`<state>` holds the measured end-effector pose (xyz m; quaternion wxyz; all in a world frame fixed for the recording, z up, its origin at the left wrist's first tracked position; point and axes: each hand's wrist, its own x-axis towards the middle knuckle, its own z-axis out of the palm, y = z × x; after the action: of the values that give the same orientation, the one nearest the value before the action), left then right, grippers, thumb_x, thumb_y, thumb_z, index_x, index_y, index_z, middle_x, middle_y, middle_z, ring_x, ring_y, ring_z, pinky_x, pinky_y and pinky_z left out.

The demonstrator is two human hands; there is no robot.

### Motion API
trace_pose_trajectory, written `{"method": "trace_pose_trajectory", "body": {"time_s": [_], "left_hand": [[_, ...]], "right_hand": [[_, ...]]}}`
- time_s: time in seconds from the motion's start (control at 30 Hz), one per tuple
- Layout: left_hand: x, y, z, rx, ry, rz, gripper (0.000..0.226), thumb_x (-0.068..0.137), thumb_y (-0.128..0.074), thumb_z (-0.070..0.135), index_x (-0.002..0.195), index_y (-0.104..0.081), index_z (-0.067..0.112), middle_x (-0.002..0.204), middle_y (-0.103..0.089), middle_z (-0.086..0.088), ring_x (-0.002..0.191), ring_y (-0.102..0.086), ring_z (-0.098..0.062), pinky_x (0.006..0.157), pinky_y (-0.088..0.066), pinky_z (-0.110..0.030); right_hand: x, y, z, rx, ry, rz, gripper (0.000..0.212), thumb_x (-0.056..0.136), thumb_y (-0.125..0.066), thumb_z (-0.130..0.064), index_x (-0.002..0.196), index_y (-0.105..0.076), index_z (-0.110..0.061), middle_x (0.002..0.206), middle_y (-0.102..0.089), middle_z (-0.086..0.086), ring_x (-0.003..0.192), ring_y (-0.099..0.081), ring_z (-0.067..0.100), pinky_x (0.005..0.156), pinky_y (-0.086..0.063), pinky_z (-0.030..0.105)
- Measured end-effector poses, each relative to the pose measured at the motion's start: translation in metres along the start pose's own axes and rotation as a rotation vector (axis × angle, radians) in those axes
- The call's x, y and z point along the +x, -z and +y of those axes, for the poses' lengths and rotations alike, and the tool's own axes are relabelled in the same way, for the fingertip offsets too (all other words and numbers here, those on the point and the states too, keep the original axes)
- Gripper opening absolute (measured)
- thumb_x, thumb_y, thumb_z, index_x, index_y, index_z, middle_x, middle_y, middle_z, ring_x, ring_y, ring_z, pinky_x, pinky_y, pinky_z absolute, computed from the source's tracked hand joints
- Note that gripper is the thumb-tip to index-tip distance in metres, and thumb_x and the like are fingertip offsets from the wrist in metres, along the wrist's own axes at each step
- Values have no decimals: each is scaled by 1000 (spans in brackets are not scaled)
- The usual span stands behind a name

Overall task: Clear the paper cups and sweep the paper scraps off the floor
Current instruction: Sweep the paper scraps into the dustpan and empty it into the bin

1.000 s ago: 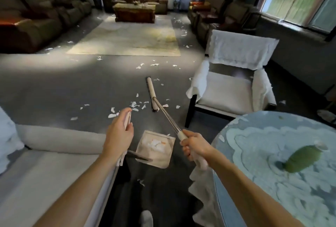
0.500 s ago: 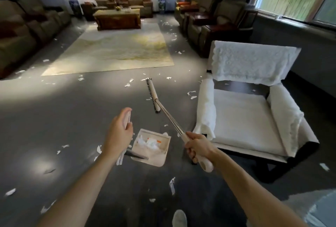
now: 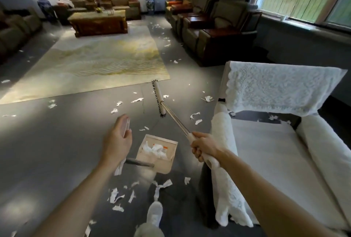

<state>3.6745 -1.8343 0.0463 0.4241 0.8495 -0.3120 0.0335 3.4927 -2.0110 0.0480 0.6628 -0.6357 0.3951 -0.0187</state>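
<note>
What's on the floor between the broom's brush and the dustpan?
Head view: two small paper scraps on otherwise bare grey floor, between the brush and the dustpan.

White-draped armchair (image 3: 269,147) hard on our right, its padded arm just beside right hand (image 3: 204,147): no room that side. Left of left hand (image 3: 117,142), open grey floor (image 3: 57,142), only paper scraps (image 3: 115,197) lying about. Dustpan (image 3: 167,168) fills gap between our hands. Broom (image 3: 161,102) head out front near rug (image 3: 95,62) edge. Ahead, a lane between rug and dark armchairs (image 3: 218,37).
</note>
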Motion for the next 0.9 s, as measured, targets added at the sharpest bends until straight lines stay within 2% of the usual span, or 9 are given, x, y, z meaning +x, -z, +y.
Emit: {"method": "trace_pose_trajectory", "body": {"time_s": [0.1,0.27,0.4,0.57,0.67,0.77,0.9], "left_hand": [[101,-40,-13,7,-81,-60,38,86,-55,-1,121,-56,13,114,-65,-15,98,-61,-37,79,-45,-35],[255,-94,-18,-35,-118,-160,39,89,-53,1,125,-53,17,113,-62,-15,98,-59,-33,75,-41,-30],[365,-151,-9,-55,-178,-231,39,91,-53,6,127,-50,22,117,-61,-15,100,-59,-33,76,-46,-32],[490,-241,-1,-67,-229,-257,38,90,-55,3,125,-52,17,114,-62,-17,100,-58,-34,77,-41,-30],[575,-306,6,-98,-235,-274,38,88,-55,2,123,-52,17,113,-63,-14,100,-58,-34,81,-44,-36],[658,-364,27,-115,-243,-290,37,90,-55,3,124,-51,17,116,-62,-13,103,-58,-34,83,-46,-37],[756,-428,55,-119,-278,-297,37,90,-56,3,125,-52,14,111,-63,-13,96,-59,-31,76,-44,-31]], "right_hand": [[80,4,-32,53,-8,43,54,93,-45,1,143,-38,-18,66,-48,6,43,-44,7,38,-39,19],[194,21,-102,181,-25,106,52,92,-44,2,139,-41,-21,66,-48,6,45,-44,8,38,-39,20],[276,59,-146,248,-58,190,43,91,-41,7,132,-47,-6,61,-44,7,40,-40,8,35,-35,19],[393,122,-187,272,-78,304,44,91,-40,6,134,-42,-3,61,-45,8,41,-41,10,35,-36,19],[476,175,-213,299,-88,358,43,90,-38,7,132,-43,-2,63,-45,8,40,-42,8,35,-37,19],[545,228,-249,311,-121,396,43,91,-38,6,133,-42,-2,67,-47,9,48,-42,10,37,-40,20],[628,291,-302,338,-130,450,42,92,-39,7,133,-43,-1,67,-47,8,42,-43,7,36,-39,19]]}}
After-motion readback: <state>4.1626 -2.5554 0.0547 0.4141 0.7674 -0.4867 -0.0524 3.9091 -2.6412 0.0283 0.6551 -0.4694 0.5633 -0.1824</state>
